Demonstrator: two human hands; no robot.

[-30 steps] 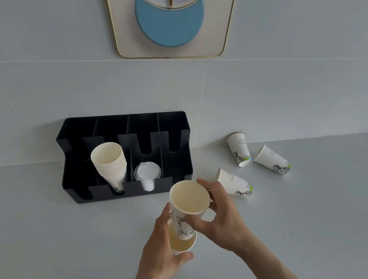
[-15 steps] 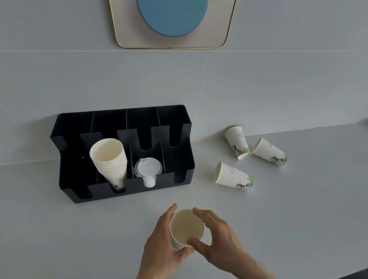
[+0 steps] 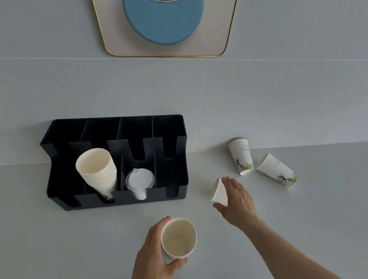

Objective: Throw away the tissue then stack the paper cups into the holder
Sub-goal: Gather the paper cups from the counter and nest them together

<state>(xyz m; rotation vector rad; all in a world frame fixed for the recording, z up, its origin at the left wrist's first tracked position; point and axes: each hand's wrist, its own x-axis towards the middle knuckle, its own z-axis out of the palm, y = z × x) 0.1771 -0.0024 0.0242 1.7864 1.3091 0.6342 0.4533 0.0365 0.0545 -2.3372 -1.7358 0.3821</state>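
My left hand (image 3: pixel 153 259) grips nested paper cups (image 3: pixel 178 237), mouth up, near the counter's front. My right hand (image 3: pixel 236 199) lies over a paper cup on its side (image 3: pixel 218 190), fingers curled around it, to the right of the black holder (image 3: pixel 181 162). The holder has several slots; one holds a leaning stack of paper cups (image 3: pixel 97 170), the slot beside it holds plastic lids (image 3: pixel 140 181). Two more printed cups (image 3: pixel 240 155) (image 3: pixel 275 170) lie on their sides further right near the wall. No tissue is in view.
The grey counter (image 3: pixel 54 259) meets a grey tiled wall behind the holder. A gold-rimmed wall piece with a blue disc (image 3: pixel 163 19) hangs above.
My right hand let go of the nested cups and moved right onto the lying cup. My left hand keeps the nested cups, now fully pushed together.
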